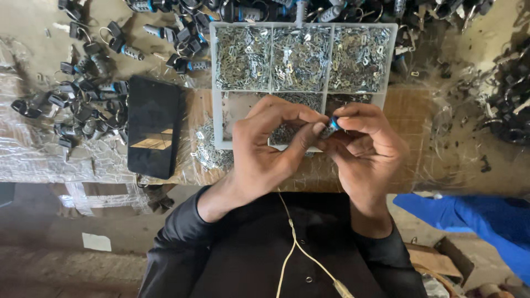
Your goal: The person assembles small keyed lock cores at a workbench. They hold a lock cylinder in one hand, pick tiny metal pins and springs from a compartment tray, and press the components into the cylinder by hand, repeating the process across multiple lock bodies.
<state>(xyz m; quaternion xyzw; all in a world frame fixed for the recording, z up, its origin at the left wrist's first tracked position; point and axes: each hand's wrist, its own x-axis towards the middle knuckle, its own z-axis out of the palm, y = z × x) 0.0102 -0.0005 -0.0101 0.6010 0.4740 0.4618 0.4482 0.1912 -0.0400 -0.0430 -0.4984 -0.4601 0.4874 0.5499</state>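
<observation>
Bench top (33,22) is seen as dull brown, w/ crinkled clear plastic sheet (33,154) laid over its near edge. A clear plastic compartment tray (303,25) is set at centre-top: three upper cells packed w/ tiny shiny metal clips, thin and bent, silver-grey; lower cells partly filled. More clips (210,152) are spilled loose just left of the tray. A flat black glossy phone (153,127) is laid beside them. Small black lock bodies w/ ribbed grey barrels and blue bands are heaped at left (77,105) and along the top edge. Blue cloth (475,221) is seen lower right.

The held part (331,128): a small cylinder, grey metal w/ a blue band, mostly hidden by fingers; finer detail can't be told. It is held above the tray's near edge, btw. both hands.

Left hand (265,149): fingers curled close, thumb tip pressed against the part. Right hand (364,143): fingers bent tight, part pinched btw. thumb and forefinger. Both hands are touching at the fingertips.
</observation>
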